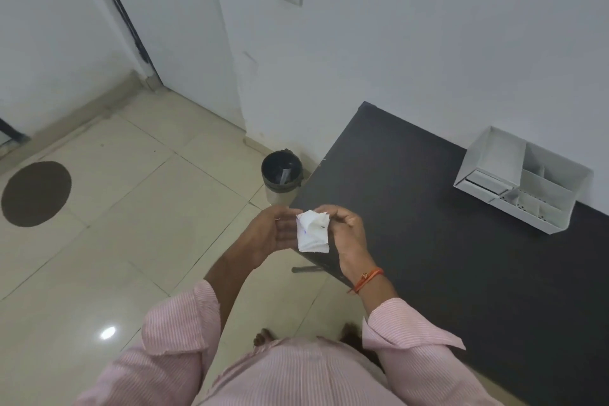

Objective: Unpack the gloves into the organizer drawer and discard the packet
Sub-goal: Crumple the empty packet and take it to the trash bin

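A crumpled white paper packet [312, 232] sits between my two hands at the left corner of the black table [461, 257]. My left hand [268, 232] cups it from the left with the palm turned up. My right hand [347, 234] pinches its right side from above. The white organizer [524, 180] stands at the back right of the table against the wall, its small drawer on the front left pushed in. No gloves are visible. A dark round bin [282, 175] stands on the floor beyond my hands, beside the table's corner.
Beige tiled floor [148, 208] stretches to the left, with a dark round patch [35, 193] on it. White walls and a door frame [122, 16] rise behind. My feet show below my pink shirt.
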